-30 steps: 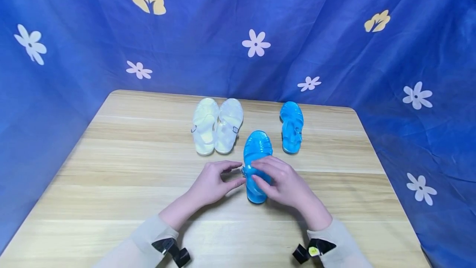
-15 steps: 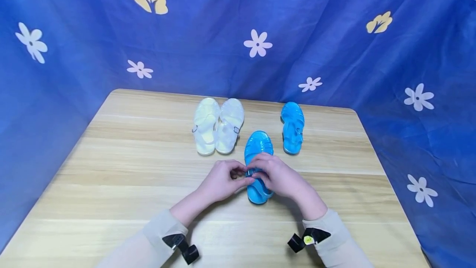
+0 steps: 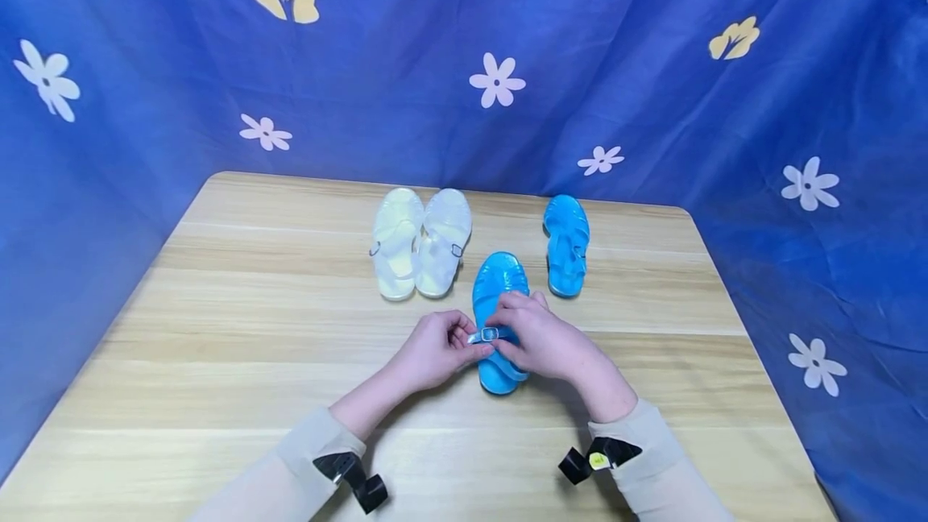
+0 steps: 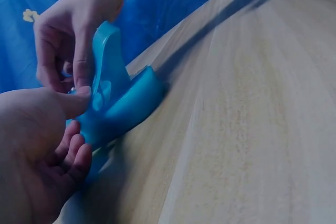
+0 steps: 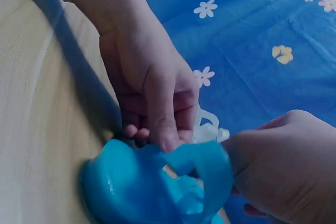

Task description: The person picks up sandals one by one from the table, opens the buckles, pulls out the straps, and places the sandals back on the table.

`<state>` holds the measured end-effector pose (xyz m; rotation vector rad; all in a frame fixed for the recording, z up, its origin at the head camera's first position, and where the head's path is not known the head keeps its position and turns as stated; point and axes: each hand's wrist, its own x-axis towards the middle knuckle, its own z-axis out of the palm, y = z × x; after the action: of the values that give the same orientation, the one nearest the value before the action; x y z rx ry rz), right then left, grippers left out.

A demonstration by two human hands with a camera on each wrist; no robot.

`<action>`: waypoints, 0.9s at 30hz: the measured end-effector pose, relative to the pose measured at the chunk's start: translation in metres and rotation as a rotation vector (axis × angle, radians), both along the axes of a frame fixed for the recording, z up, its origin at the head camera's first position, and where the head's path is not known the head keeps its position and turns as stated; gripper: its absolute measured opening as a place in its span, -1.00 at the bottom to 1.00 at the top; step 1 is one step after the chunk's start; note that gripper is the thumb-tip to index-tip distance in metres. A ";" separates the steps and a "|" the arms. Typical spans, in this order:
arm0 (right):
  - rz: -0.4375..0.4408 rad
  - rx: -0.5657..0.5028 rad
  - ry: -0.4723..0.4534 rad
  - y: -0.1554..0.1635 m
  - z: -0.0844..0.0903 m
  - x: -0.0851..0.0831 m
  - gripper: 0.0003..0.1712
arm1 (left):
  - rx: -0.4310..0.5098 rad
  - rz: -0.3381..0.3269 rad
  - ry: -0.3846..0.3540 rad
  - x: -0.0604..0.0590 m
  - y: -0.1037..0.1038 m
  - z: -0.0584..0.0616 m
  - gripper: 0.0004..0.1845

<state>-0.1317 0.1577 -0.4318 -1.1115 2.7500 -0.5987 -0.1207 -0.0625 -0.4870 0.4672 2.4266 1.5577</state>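
Note:
A blue jelly sandal point(image 3: 499, 279) lies toe-away at the middle of the wooden table point(image 3: 239, 329). My left hand point(image 3: 458, 341) pinches the sandal's strap at its metal buckle point(image 3: 489, 334) from the left. My right hand point(image 3: 516, 332) pinches the same strap from the right and covers the sandal's middle. In the left wrist view the left hand's thumb point(image 4: 71, 103) presses the strap of the sandal point(image 4: 123, 106), with the right hand point(image 4: 79, 35) above it. The right wrist view shows the sandal point(image 5: 152, 187) between the left hand point(image 5: 155, 103) and the right hand point(image 5: 283, 171).
A pair of clear white sandals point(image 3: 420, 242) stands side by side behind the hands. A second blue sandal point(image 3: 567, 245) lies at the back right. Blue flowered cloth point(image 3: 652, 87) hangs round the table on three sides.
Both hands have closed in on the strap from either side. The left hand went from open beside the sandal to pinching at the buckle, which now shows between the fingers.

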 end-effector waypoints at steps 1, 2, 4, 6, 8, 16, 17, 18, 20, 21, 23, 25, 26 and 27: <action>0.009 0.012 0.004 -0.001 0.001 0.000 -0.70 | 0.003 -0.002 -0.010 0.000 0.000 0.000 -0.70; 0.016 0.023 0.004 -0.002 0.002 -0.001 -0.70 | 0.010 -0.004 -0.022 0.000 0.000 0.000 -0.71; 0.021 0.030 -0.014 -0.002 0.002 -0.003 -0.72 | 0.036 -0.016 -0.047 0.000 -0.001 0.001 -0.74; 0.021 0.019 -0.053 0.000 0.000 -0.005 -0.74 | 0.071 -0.041 -0.073 -0.001 -0.003 0.001 -0.77; 0.004 -0.002 -0.104 0.003 -0.003 -0.008 -0.75 | 0.107 -0.060 -0.112 -0.002 -0.005 0.000 -0.80; -0.014 -0.075 -0.165 0.009 -0.015 -0.014 -0.76 | 0.179 -0.059 -0.191 -0.006 -0.005 -0.001 -0.76; -0.004 -0.080 -0.153 0.010 -0.016 -0.014 -0.76 | 0.176 -0.050 -0.193 -0.007 -0.005 -0.001 -0.76; 0.007 -0.087 -0.136 0.010 -0.018 -0.014 -0.75 | 0.170 -0.041 -0.194 -0.007 -0.005 -0.001 -0.76; 0.029 -0.105 -0.099 0.012 -0.021 -0.012 -0.75 | 0.157 -0.023 -0.195 -0.007 -0.004 -0.001 -0.76; 0.039 -0.118 -0.081 0.013 -0.023 -0.011 -0.75 | 0.152 -0.016 -0.195 -0.008 -0.004 -0.001 -0.77; 0.057 -0.145 -0.048 0.014 -0.025 -0.009 -0.75 | 0.149 -0.005 -0.206 -0.008 -0.005 -0.001 -0.78; 0.075 -0.177 -0.022 0.015 -0.029 -0.009 -0.75 | 0.161 0.001 -0.231 -0.010 -0.006 -0.001 -0.81; 0.085 -0.192 -0.010 0.015 -0.030 -0.008 -0.76 | 0.175 -0.002 -0.246 -0.010 -0.006 -0.002 -0.82; 0.094 -0.206 0.000 0.015 -0.031 -0.008 -0.76 | 0.187 -0.003 -0.261 -0.011 -0.006 -0.002 -0.83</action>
<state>-0.1395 0.1731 -0.4628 -1.2735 2.6657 -0.8847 -0.1313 -0.0687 -0.4892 0.2771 2.0977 1.7326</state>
